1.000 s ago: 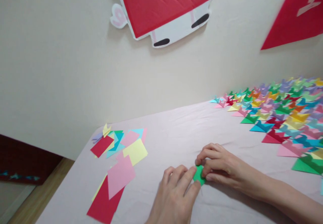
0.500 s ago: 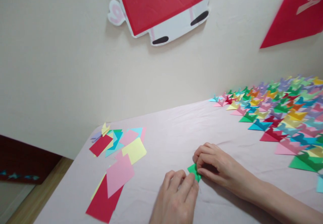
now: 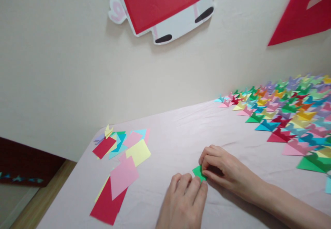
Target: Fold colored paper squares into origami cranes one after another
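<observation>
1. The green paper (image 3: 198, 172) lies on the pale surface (image 3: 176, 132), small and already folded down from a flat sheet, as far as its shape shows.
2. The right hand (image 3: 222, 168) sits just right of the green paper. Its fingers are curled and pinch the paper's right side.
3. The left hand (image 3: 184, 201) is just below the green paper. Its fingers are bent and pressed close together, tips at the paper's near edge. Whether they grip it or only press on it cannot be told.
4. Well to the right of the green paper and further back, folded pieces (image 3: 284, 118) in many colours stand in rows. By the look of it, a great deal of folding is done.
5. To the left of the green paper lie flat sheets (image 3: 123, 176) in pink, yellow, red and blue, overlapping. These look unfolded, so paper remains to work through.
6. Above the green paper, on the wall, hangs a red-and-white decoration (image 3: 168, 5) with black marks.
7. Up and to the right of the green paper, a red banner (image 3: 302, 12) bears white lettering, cut off at the frame edge and unreadable. No brand shows anywhere.
</observation>
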Demonstrator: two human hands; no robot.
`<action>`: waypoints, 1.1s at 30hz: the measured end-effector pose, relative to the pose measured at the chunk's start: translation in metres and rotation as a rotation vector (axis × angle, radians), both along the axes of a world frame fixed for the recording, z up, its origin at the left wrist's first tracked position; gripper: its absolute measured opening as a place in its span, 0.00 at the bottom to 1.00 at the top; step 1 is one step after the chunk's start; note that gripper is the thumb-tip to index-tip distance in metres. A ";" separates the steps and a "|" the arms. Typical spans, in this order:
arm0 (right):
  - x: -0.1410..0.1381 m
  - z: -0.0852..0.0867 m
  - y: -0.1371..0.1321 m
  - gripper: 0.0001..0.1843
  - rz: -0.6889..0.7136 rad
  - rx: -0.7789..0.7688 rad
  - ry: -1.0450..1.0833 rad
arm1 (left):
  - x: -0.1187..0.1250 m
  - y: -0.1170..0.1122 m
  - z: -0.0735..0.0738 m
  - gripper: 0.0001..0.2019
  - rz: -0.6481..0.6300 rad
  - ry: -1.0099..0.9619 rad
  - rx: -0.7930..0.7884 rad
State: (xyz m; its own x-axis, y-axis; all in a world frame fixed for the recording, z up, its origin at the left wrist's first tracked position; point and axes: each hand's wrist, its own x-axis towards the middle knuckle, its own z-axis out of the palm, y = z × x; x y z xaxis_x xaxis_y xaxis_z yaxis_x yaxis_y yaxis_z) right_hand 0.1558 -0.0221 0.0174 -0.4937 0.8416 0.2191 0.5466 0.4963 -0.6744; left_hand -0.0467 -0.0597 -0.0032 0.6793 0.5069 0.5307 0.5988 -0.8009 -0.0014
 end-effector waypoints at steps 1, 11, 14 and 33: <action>0.000 0.000 0.000 0.09 -0.001 -0.001 -0.003 | 0.000 0.000 0.000 0.15 -0.002 0.003 -0.005; -0.002 0.000 -0.003 0.10 -0.018 0.002 -0.036 | 0.003 -0.001 0.007 0.18 -0.014 -0.021 -0.002; -0.003 0.001 -0.003 0.09 -0.017 -0.006 -0.028 | 0.003 -0.002 0.010 0.19 -0.015 0.000 -0.005; -0.003 0.001 -0.002 0.09 0.013 -0.038 -0.003 | 0.004 -0.004 0.017 0.14 0.011 0.229 -0.037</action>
State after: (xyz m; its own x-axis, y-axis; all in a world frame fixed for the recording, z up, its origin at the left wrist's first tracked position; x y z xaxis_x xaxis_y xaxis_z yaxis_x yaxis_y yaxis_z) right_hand 0.1528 -0.0240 0.0186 -0.5053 0.8429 0.1851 0.5425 0.4771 -0.6914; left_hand -0.0422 -0.0638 0.0135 0.7743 0.5308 0.3446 0.5946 -0.7967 -0.1088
